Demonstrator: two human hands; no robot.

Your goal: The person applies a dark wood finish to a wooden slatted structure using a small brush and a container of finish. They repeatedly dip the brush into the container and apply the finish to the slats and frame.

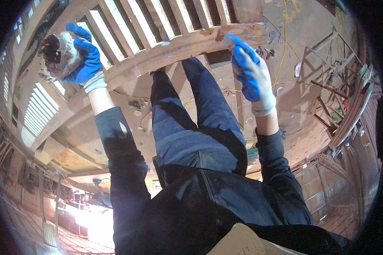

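My left hand (pixel 86 57), in a blue-and-white work glove, grips a crusted, whitish round pot (pixel 69 49) from its side. The pot is tilted, so its dark inside shows. My right hand (pixel 249 72), gloved alike, reaches to the curved wooden rail (pixel 187 42) of a slatted frame. Its fingers are together, and a small pale piece shows at the fingertips, too small to name. Beside them a wet-looking reddish-brown patch (pixel 219 36) marks the rail. Pale wooden slats (pixel 136 21) run from the rail toward the far side.
More slatted wood (pixel 40 108) stands at the left. A yellow cord (pixel 284 51) trails over the dusty floor (pixel 293 114). Wooden frames (pixel 327 55) and curved wooden pieces (pixel 355 110) are stacked at the right. My legs (pixel 212 97) are close against the rail.
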